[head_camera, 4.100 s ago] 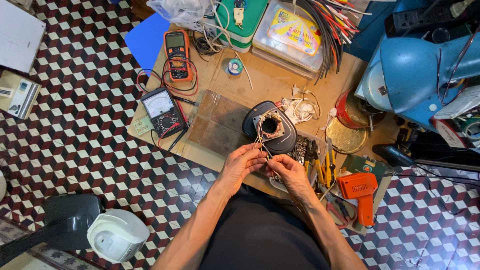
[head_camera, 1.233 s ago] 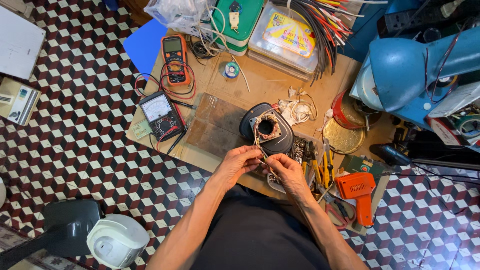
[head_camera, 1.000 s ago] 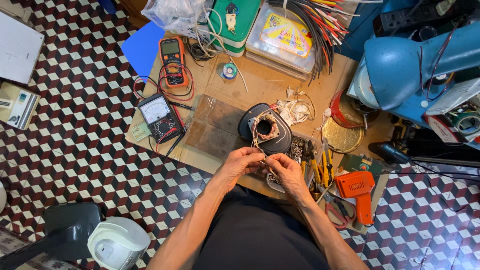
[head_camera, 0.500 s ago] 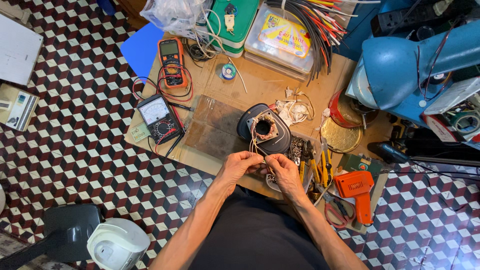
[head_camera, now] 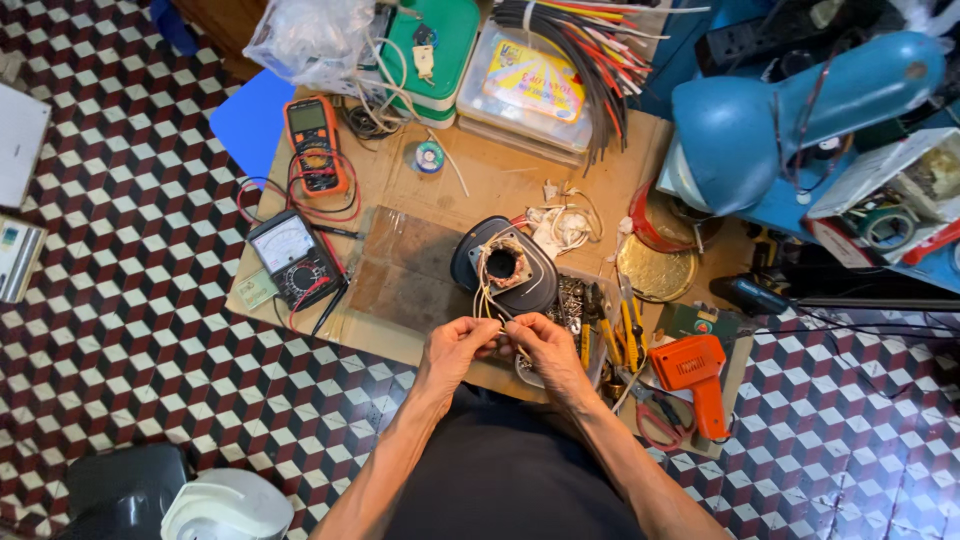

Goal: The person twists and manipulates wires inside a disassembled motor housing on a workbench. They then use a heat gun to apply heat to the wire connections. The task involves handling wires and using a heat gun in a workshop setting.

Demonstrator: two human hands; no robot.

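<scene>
Left hand (head_camera: 455,350) and right hand (head_camera: 545,350) meeting just below the centre of the frame, fingertips pinched together on thin pale wires (head_camera: 492,305), both closed narrowly around the strands. Wires running up from the fingers to a dark oval motor housing (head_camera: 505,265) with a copper-wound core, sitting just above the hands at the middle of the low wooden table (head_camera: 500,180). Just right of the hands, a small tray of screws and bits (head_camera: 570,300), then pliers with yellow handles (head_camera: 628,335). Further right, at lower right, an orange soldering gun (head_camera: 692,375) lying on the table's corner. Above the housing, a tangle of white cord (head_camera: 565,225); to its right a round brass disc (head_camera: 655,268). Left of the housing, a clear sheet over a brown board (head_camera: 405,270), and beyond it, at the left edge of the table, a black analogue meter (head_camera: 292,260) with red and black leads. Above that, an orange digital meter (head_camera: 315,145). Near the top centre, a small spool of solder (head_camera: 429,156), a green box (head_camera: 435,50) and a clear plastic case (head_camera: 530,85) with a bundle of coloured cables (head_camera: 590,50) across it. Upper right, a big blue lamp (head_camera: 770,120). Checked red, white and black tiled floor (head_camera: 110,300) all around.
</scene>
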